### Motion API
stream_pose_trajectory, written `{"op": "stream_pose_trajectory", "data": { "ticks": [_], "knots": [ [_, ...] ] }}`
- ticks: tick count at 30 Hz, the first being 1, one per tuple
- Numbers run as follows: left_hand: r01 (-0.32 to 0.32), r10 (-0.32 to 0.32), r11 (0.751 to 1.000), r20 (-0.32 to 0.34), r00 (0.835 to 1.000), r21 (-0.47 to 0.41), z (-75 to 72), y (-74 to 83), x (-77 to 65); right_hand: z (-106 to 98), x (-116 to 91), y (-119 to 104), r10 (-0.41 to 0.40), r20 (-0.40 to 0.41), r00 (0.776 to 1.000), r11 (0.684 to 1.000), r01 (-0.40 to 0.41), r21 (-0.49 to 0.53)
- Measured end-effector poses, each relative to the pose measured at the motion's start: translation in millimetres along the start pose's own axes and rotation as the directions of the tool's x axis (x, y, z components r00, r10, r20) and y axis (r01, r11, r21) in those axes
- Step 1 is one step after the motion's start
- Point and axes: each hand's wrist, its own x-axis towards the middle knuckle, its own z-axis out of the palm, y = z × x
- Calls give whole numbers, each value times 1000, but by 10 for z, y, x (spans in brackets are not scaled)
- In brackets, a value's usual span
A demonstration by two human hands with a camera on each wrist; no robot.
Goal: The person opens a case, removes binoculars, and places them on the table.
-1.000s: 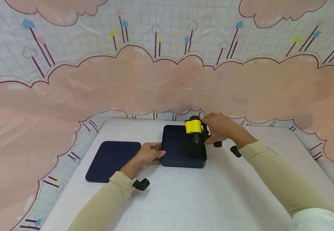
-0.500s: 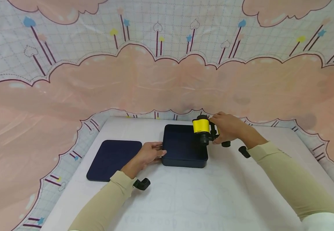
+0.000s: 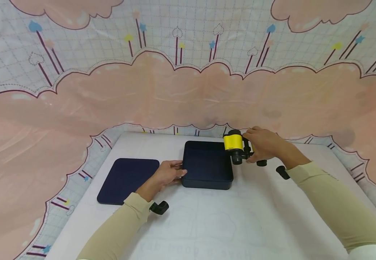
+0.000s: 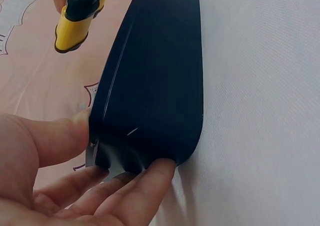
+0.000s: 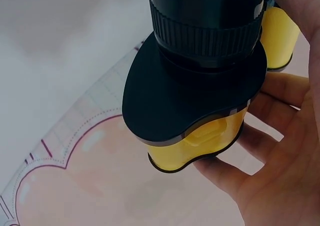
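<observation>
My right hand [image 3: 266, 144] grips a pair of yellow and black binoculars [image 3: 233, 142], raised beside the right edge of a dark navy box [image 3: 206, 183]. In the right wrist view, fingers [image 5: 225, 176] reach round the yellow barrel [image 5: 200, 141], and a black ribbed eyepiece [image 5: 207, 40] faces the camera. The box stands without its cover, its dark inside showing. At its left side my left hand [image 3: 165, 177] holds the wall, thumb [image 4: 65, 138] at the rim and fingers [image 4: 145, 186] against the outside.
A flat navy lid [image 3: 126, 180] lies on the white table [image 3: 207, 224] left of the box. Behind the table hangs a pink and white patterned curtain [image 3: 188, 97]. Black wrist cameras jut from both sleeves.
The binoculars in my right hand have moved rightward, from over the box's right part to beside its right edge. My left hand and the box keep their place.
</observation>
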Motion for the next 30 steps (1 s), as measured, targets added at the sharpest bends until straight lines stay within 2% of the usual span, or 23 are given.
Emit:
{"op": "stream_pose_trajectory", "data": {
  "ticks": [30],
  "knots": [
    [-5, 5, 1000, 18, 1000, -7, -10, -2, 19, 62, -408, 340, 44, 11, 999, 999, -44, 16]
  ]
}}
